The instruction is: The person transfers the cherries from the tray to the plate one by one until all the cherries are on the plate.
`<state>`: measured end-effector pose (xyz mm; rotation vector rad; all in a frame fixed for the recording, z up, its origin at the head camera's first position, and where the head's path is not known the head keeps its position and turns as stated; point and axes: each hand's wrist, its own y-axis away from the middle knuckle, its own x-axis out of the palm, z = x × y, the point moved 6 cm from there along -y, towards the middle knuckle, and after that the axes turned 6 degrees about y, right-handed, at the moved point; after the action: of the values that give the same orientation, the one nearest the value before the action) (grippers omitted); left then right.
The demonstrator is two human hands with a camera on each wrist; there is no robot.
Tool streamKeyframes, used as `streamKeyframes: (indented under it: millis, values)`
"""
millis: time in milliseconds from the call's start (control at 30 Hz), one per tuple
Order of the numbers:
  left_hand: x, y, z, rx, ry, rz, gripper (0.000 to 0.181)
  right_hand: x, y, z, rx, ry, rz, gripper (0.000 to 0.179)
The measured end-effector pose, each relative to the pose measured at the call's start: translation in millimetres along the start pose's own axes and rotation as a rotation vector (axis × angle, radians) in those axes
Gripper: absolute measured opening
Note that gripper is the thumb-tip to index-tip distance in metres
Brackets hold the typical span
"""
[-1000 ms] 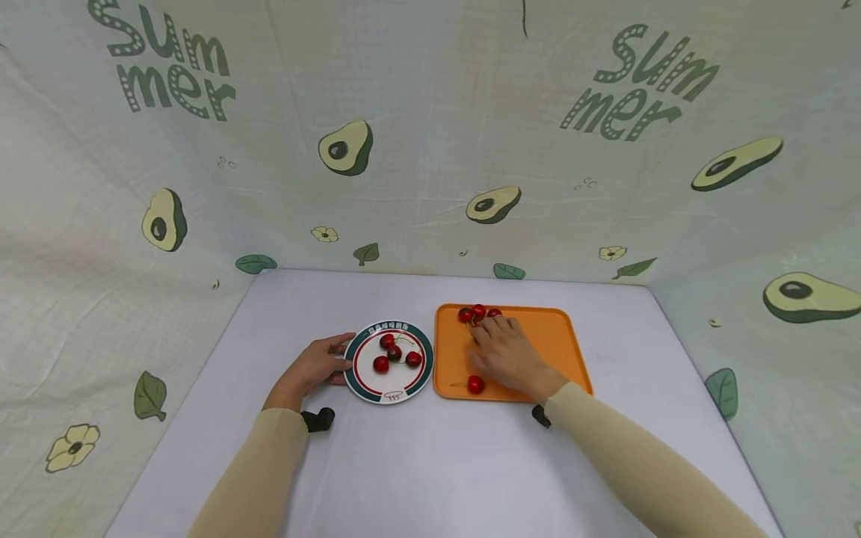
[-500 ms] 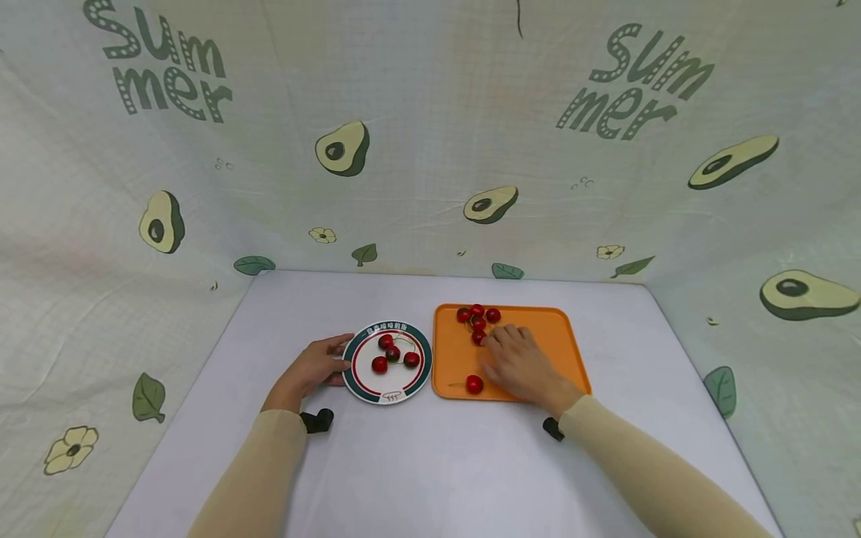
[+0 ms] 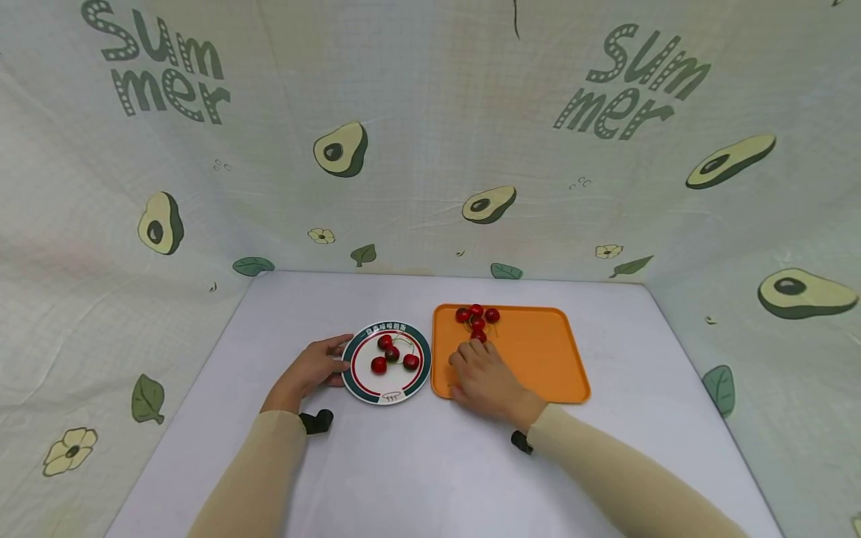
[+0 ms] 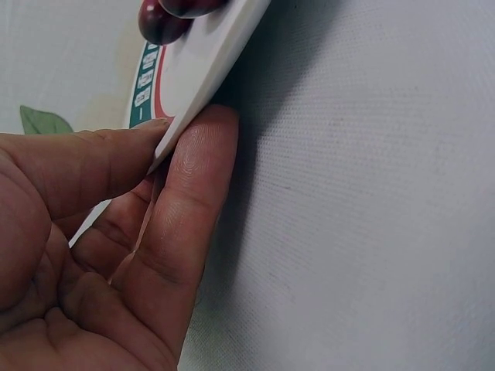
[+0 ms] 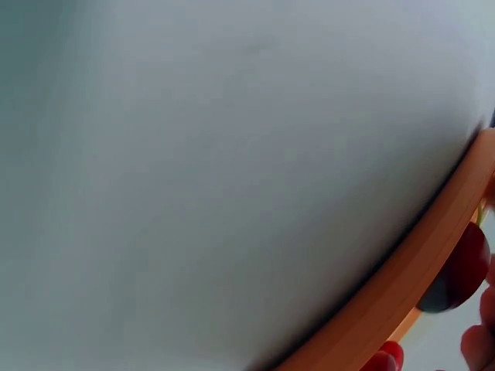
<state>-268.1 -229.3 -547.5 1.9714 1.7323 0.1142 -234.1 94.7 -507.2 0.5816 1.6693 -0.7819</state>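
Note:
My left hand (image 3: 315, 371) pinches the left rim of a round white plate (image 3: 366, 377) with a green border. In the left wrist view the thumb (image 4: 100, 162) lies on top of the rim and the fingers (image 4: 189, 185) underneath. Several cherries (image 3: 379, 365) with stems lie on the plate. My right hand (image 3: 487, 379) is over the lower left of an orange tray (image 3: 545, 351), its back hiding what lies under the palm. In the right wrist view, fingertips (image 5: 479, 348) show beside a dark red cherry (image 5: 464, 270); I cannot tell whether they hold it.
Several more cherries (image 3: 476, 310) cluster at the tray's upper left, just past the right fingertips. Plate and tray stand side by side on a white table (image 3: 403, 471). A printed cloth (image 3: 417, 134) hangs behind and at both sides.
My right hand has come away from the clustered cherries, first rightward, then left and toward me, over the spot where a single cherry lay. The left hand stays at the plate.

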Motion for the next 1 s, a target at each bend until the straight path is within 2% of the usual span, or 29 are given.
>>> streamKeyframes:
  millis: [267, 500, 567, 633, 733, 867, 1000]
  values:
    - [0.5, 2.1, 0.2, -0.010, 0.011, 0.002, 0.069, 0, -8.0, -7, 0.110, 0.033, -0.038, 0.024]
    - [0.1, 2.9, -2.1, -0.015, 0.009, 0.000, 0.069, -4, -3.9, -30, 0.255, 0.002, -0.039, 0.020]
    - [0.3, 1.7, -2.1, -0.014, 0.014, 0.000, 0.069, -6, -1.2, -39, 0.274, -0.010, -0.039, 0.021]
    - [0.8, 0.4, -1.8, -0.011, 0.016, 0.003, 0.069, -8, 1.3, -46, 0.261, -0.022, -0.041, 0.022]
    - [1.1, -0.5, -1.3, -0.011, 0.020, 0.005, 0.069, -10, 4.7, -54, 0.189, -0.062, -0.034, 0.023]
    - [0.9, -0.5, -1.1, -0.012, 0.005, 0.009, 0.069, -10, 8.2, -57, 0.072, -0.120, 0.014, 0.027]
    - [0.2, -0.2, -1.1, -0.010, -0.007, 0.006, 0.069, -6, 9.0, -52, -0.038, -0.112, 0.086, 0.033]
